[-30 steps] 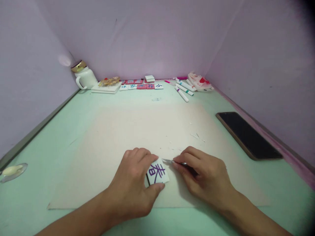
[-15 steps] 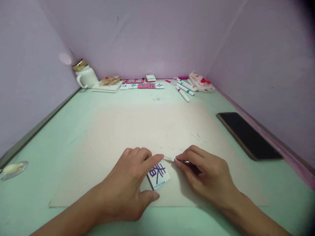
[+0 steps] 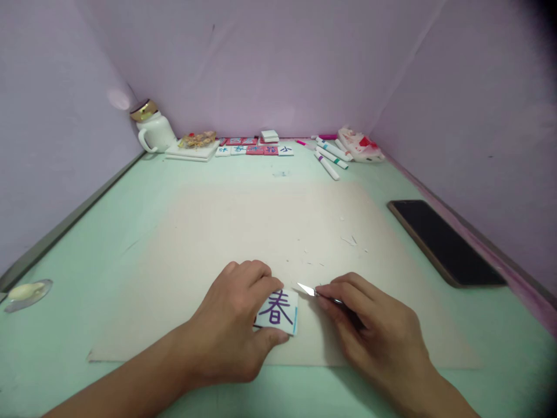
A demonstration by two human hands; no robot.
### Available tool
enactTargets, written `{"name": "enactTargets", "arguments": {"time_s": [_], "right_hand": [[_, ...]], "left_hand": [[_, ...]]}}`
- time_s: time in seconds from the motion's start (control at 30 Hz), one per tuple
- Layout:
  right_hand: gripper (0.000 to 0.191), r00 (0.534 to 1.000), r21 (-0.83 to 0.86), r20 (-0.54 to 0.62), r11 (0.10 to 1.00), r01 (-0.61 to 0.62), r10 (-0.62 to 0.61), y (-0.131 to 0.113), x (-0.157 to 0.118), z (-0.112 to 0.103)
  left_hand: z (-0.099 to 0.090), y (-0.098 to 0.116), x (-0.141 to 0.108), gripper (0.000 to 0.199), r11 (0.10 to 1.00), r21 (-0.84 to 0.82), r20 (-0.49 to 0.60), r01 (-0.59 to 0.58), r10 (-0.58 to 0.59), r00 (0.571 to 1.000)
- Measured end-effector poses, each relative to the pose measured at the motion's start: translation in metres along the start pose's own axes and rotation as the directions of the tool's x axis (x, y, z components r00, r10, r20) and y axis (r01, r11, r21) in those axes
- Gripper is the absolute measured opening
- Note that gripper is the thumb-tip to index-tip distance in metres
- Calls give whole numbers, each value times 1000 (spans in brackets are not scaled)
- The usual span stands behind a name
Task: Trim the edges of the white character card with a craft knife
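Note:
Between the thumb and fingers of my left hand (image 3: 237, 322) is a small white card (image 3: 289, 316) with a purple Chinese character and a blue strip along its right edge. Part of the card is hidden under the fingers. My right hand (image 3: 376, 325) is closed round a craft knife (image 3: 308, 289), its pointed blade aimed left. The blade tip is just above the card's upper right corner, apparently apart from it. Both hands are over a large pale board (image 3: 209, 232) near its front edge.
Paper scraps (image 3: 350, 241) lie on the board. A phone (image 3: 444, 241) is at the right. Along the back stand a white mug (image 3: 157, 134), lettered cards (image 3: 261, 150), markers (image 3: 327, 165) and a plastic-wrapped bundle (image 3: 359, 145). A small clear dish (image 3: 29, 294) sits at the left.
The card has turned so its character reads upright, and my left fingers have closed in on its edges. My right hand with the knife has shifted slightly right and down, away from the card.

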State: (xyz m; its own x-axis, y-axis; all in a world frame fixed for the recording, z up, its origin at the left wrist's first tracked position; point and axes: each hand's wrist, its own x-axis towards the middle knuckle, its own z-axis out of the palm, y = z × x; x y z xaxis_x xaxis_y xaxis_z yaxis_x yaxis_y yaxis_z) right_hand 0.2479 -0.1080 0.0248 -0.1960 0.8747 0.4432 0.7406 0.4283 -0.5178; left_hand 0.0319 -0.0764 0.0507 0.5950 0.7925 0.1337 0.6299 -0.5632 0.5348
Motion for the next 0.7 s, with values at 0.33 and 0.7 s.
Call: {"name": "enactTargets", "arguments": {"time_s": [0.33,0.7], "right_hand": [[19,996,-63,-22,994,90,-92,-6,3,3],[23,991,-135,-6,982,134,-137,-11,7,5]], "left_hand": [[10,-2,-1,29,999,-36,-105,-37,33,994],[9,-2,-1,24,999,-30,-83,-18,16,996]]}}
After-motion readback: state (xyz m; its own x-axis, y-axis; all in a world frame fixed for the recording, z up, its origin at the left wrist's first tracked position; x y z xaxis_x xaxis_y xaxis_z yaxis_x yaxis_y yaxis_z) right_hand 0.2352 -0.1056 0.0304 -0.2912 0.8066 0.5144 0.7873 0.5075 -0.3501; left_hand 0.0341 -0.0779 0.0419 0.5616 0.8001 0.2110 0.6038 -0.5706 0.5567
